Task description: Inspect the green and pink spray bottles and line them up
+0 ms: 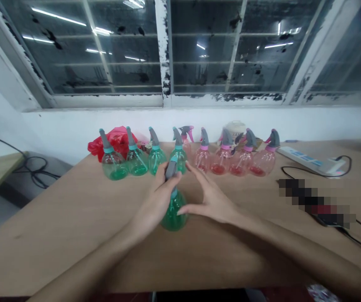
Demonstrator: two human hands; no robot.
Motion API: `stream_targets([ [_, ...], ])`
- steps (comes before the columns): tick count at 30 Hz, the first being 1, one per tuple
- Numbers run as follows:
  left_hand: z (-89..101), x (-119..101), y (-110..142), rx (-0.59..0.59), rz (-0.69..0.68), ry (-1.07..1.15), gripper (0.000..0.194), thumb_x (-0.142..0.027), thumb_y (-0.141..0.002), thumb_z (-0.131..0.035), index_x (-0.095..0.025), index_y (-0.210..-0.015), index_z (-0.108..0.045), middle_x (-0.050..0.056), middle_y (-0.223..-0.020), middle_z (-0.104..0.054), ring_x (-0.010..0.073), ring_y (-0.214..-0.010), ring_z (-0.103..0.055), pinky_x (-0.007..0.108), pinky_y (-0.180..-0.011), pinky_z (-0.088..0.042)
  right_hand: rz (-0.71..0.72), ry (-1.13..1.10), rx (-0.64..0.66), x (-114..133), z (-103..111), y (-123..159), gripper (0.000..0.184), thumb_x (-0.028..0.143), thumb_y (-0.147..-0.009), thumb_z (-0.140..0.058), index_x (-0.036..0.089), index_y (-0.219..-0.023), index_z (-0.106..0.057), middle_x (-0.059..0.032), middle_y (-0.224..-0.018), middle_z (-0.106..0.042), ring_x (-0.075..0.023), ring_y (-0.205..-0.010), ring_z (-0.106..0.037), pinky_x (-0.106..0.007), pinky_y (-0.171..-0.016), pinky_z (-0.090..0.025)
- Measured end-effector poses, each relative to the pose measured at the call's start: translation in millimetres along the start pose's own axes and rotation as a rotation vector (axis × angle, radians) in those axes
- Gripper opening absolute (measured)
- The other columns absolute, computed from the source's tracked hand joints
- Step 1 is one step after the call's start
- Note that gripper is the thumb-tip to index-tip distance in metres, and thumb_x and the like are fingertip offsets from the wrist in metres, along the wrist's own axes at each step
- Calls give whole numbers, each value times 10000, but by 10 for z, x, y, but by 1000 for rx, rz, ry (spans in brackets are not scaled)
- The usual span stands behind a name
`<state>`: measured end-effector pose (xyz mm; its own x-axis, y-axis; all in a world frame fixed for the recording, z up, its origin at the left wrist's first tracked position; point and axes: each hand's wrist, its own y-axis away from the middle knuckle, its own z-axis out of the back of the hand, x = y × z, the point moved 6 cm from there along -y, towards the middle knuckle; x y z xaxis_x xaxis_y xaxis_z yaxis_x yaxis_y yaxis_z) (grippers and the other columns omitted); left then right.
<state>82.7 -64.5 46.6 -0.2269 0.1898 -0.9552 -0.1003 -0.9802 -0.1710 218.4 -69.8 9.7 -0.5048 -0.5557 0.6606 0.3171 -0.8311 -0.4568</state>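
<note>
My left hand [159, 203] is wrapped round the neck and grey trigger head of a green spray bottle [175, 220], gripping it upright in front of me, near the middle of the table [73, 247]. My right hand [218, 203] is spread, thumb and fingers apart, its thumb crossing the bottle's side; I can't tell whether it touches. My left fingers hide much of the neck, and I can't make out whether the base rests on the wood. Just beyond stands a row: four green bottles [138, 165], the last partly behind my hands, then four pink bottles [220, 163] with red liquid low inside. A pink sprayer [186, 136] is half hidden behind them, as is a white tub [236, 126] bearing dark capitals, too blurred and covered for me to read surely. A crumpled red bag [120, 138] sits behind the green ones. On the right lie a white power strip [306, 161], its marks illegible to me, and a dark device [331, 222] mostly masked by pixel blocks. My forearms run out of view below, and the window [199, 46] is cut off above.
</note>
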Motion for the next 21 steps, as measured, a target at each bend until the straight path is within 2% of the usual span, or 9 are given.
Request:
stream_targets([
  [2,-154,13,2,21,40,88,420,-432,-794,-540,-307,-1186,-456,38,-1255,-517,255,-1139,-480,360,-926,-406,39,-4,-21,119,50,31,1053,491,-585,-742,266,-1425,-149,-141,-1444,-305,-329,-1304,-325,-538,-983,-369],
  [5,-374,22,5,79,131,270,553,-481,-795,-549,-293,-1278,-359,63,-1275,-505,259,-1151,-485,374,-941,-405,50,-59,-56,182,135,54,936,394,-618,-736,236,-1391,-231,-135,-1361,-418,-300,-1238,-417,-505,-979,-387],
  [8,-582,64,19,156,230,450,544,-518,-825,-487,-230,-1271,-372,98,-1227,-541,271,-1119,-516,404,-927,-419,41,-125,-79,172,219,123,645,293,-678,-685,222,-1256,-407,-94,-1198,-555,-251,-1093,-536,-442,-912,-446],
  [10,-711,133,33,184,223,533,488,-513,-859,-423,-193,-1227,-427,106,-1257,-523,266,-1151,-495,397,-962,-399,7,-171,-109,128,266,185,396,190,-707,-608,217,-1089,-509,-47,-1014,-626,-203,-911,-608,-376,-795,-498],
  [11,-768,190,46,185,198,555,469,-508,-874,-392,-188,-1212,-444,102,-1278,-510,258,-1173,-480,388,-986,-380,-19,-193,-125,94,282,216,329,149,-700,-573,217,-1019,-528,-24,-925,-637,-181,-820,-619,-342,-725,-510],
  [14,-896,457,136,159,130,461,462,-528,-884,-364,-213,-1209,-455,83,-1291,-506,256,-1214,-447,403,-1025,-343,-121,-239,-174,-65,328,300,278,125,-664,-527,219,-925,-538,25,-740,-607,-137,-623,-582,-264,-553,-480],
  [16,-950,636,236,180,103,355,471,-519,-888,-373,-227,-1256,-415,76,-1297,-503,248,-1240,-422,418,-1060,-296,-179,-251,-230,-204,387,349,247,158,-659,-532,226,-895,-551,57,-619,-536,-112,-517,-507,-230,-466,-426],
  [19,-1047,748,376,380,2,213,443,-453,-908,-379,-252,-1303,-371,64,-1370,-430,224,-1293,-356,413,-1107,-220,-273,-239,-269,-430,478,400,138,204,-663,-541,235,-794,-571,80,-506,-404,-95,-432,-388,-211,-393,-351],
  [21,-1097,749,407,494,-93,110,520,-423,-875,-472,-261,-1343,-315,65,-1405,-382,234,-1313,-321,423,-1117,-194,-307,-188,-253,-537,526,402,48,224,-675,-536,232,-710,-567,73,-485,-387,-102,-428,-382,-218,-387,-353],
])
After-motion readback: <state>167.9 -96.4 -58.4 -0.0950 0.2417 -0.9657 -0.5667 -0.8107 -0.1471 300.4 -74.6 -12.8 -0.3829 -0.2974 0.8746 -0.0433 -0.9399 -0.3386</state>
